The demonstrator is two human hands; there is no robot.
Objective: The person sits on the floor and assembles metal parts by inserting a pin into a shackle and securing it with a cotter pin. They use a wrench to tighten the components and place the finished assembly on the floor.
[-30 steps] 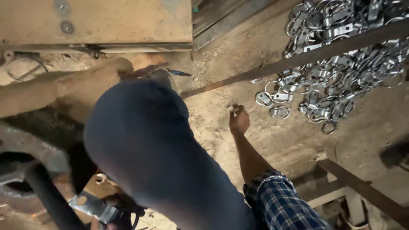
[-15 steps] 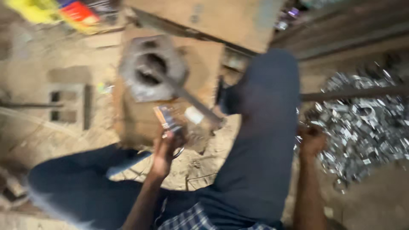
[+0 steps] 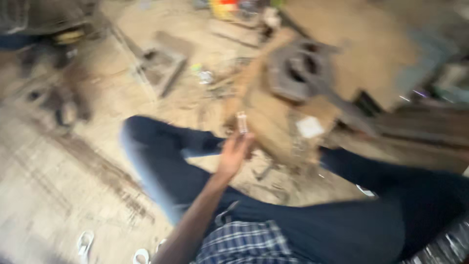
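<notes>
The picture is blurred by motion. My left hand (image 3: 235,150) is raised over my knees, its fingers closed on a small shiny metal piece (image 3: 242,122). It is just in front of a brown block (image 3: 273,122) that carries a heavy grey metal ring-shaped part (image 3: 298,68). My legs in dark trousers (image 3: 161,146) are spread to either side of the block. My right hand is out of the picture.
A rectangular metal frame (image 3: 163,63) lies on the dusty floor at the back. Two small pale metal rings (image 3: 85,242) lie at the lower left. Part of a heap of shiny metal parts (image 3: 447,249) shows at the lower right corner.
The view has swung left, so the heap of metal parts and my right hand have slid out of sight. My left hand still holds the small metal piece by the block.
</notes>
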